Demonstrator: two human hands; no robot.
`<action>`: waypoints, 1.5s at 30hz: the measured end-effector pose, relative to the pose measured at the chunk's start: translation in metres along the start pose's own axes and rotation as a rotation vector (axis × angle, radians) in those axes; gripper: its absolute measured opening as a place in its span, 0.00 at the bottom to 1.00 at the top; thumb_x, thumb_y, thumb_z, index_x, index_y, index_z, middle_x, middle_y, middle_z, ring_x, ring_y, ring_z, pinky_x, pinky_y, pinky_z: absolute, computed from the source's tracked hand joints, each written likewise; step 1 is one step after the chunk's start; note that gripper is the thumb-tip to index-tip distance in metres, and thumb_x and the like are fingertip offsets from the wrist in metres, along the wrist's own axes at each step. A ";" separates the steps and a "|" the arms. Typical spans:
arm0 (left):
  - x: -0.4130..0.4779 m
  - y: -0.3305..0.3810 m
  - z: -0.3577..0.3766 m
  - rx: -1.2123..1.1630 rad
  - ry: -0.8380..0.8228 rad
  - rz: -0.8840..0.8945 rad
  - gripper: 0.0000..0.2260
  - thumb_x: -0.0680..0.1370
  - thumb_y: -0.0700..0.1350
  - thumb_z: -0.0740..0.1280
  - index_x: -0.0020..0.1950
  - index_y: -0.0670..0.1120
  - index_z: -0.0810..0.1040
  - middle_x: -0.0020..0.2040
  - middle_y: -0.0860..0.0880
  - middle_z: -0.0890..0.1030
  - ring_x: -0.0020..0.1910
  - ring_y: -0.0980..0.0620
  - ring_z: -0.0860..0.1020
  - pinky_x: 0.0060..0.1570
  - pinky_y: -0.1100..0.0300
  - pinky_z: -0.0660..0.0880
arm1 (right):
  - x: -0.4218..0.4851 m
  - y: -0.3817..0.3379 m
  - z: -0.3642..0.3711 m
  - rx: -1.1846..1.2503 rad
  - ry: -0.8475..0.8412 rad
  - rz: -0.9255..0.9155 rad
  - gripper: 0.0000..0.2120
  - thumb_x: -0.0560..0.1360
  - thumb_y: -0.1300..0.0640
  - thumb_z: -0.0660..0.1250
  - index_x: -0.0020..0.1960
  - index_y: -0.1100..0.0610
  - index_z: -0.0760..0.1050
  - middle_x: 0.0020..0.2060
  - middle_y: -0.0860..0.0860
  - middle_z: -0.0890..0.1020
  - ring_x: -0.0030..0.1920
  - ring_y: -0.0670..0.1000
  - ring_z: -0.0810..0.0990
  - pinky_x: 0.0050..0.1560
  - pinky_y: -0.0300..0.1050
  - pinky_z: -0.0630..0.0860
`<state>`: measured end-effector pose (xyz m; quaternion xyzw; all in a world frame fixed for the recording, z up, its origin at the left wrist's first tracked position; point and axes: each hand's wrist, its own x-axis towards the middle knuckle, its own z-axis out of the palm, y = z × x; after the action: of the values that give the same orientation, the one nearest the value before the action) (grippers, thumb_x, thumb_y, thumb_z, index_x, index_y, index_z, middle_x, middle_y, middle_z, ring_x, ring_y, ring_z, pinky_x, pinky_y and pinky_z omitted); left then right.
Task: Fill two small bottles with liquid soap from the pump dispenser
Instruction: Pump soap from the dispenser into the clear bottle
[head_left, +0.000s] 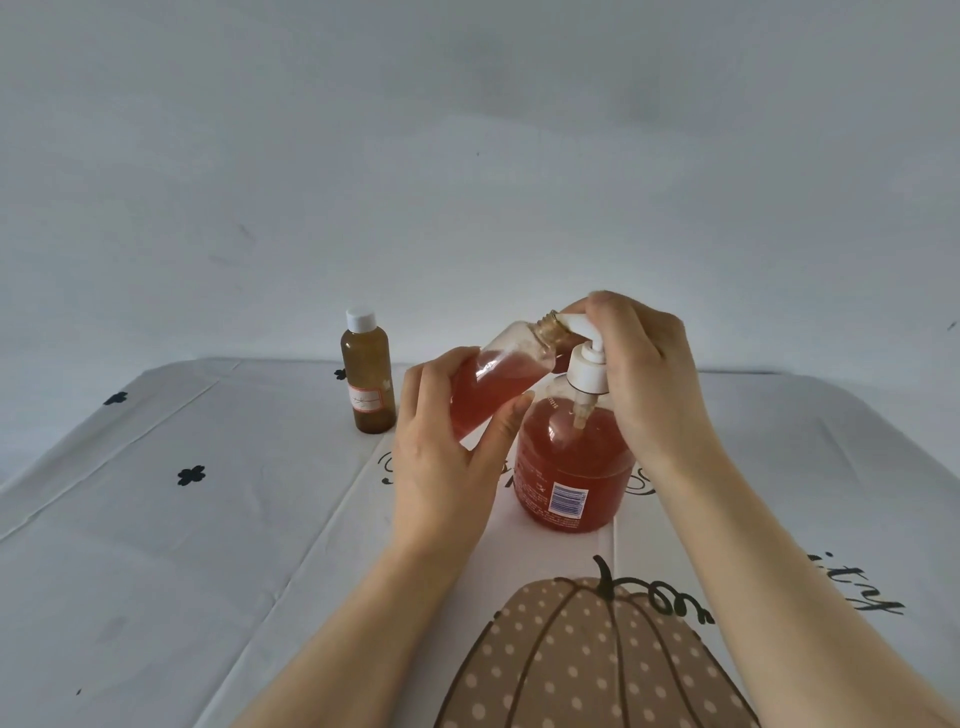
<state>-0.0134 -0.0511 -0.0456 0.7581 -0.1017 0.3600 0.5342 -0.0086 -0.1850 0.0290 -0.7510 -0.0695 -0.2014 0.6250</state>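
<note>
Our left hand (441, 457) grips a small clear plastic bottle (483, 384), tilted and partly filled with reddish soap. Its uncapped threaded neck meets the spout of the white pump head (587, 364). Our right hand (644, 374) curls over that pump head. Beneath stands the round clear plastic pump dispenser (571, 467), mostly full of the same soap. A small amber plastic bottle with a white cap (368, 374) stands upright near the far edge of the cloth-covered desk (156, 519), apart from both hands. We see open cloth on either side.

Small bottles: two, capped bottle (368, 375) and open bottle (497, 370)
Pump dispenser (571, 467): one
Hands: two, left hand (441, 467) and right hand (649, 374)
</note>
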 end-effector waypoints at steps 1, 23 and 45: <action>0.000 0.000 0.000 0.002 -0.008 -0.009 0.23 0.73 0.56 0.68 0.63 0.46 0.73 0.56 0.52 0.75 0.54 0.73 0.70 0.50 0.77 0.68 | -0.001 0.001 0.001 -0.016 0.003 -0.009 0.17 0.78 0.56 0.58 0.40 0.69 0.74 0.25 0.49 0.79 0.27 0.56 0.75 0.35 0.55 0.74; 0.002 0.002 0.004 -0.028 0.013 -0.014 0.22 0.74 0.54 0.70 0.64 0.47 0.73 0.57 0.51 0.76 0.54 0.71 0.71 0.50 0.76 0.70 | 0.000 -0.006 0.004 -0.068 0.066 0.029 0.25 0.81 0.35 0.52 0.48 0.50 0.81 0.33 0.46 0.85 0.41 0.54 0.86 0.53 0.63 0.80; 0.001 -0.001 0.005 -0.029 -0.018 -0.031 0.22 0.74 0.54 0.70 0.63 0.44 0.73 0.55 0.50 0.76 0.53 0.71 0.72 0.49 0.77 0.68 | 0.000 0.002 0.001 -0.023 0.015 0.016 0.15 0.77 0.55 0.58 0.39 0.52 0.82 0.33 0.51 0.83 0.40 0.64 0.82 0.47 0.61 0.80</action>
<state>-0.0101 -0.0545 -0.0468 0.7550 -0.0998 0.3435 0.5496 -0.0081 -0.1841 0.0272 -0.7573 -0.0566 -0.2030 0.6182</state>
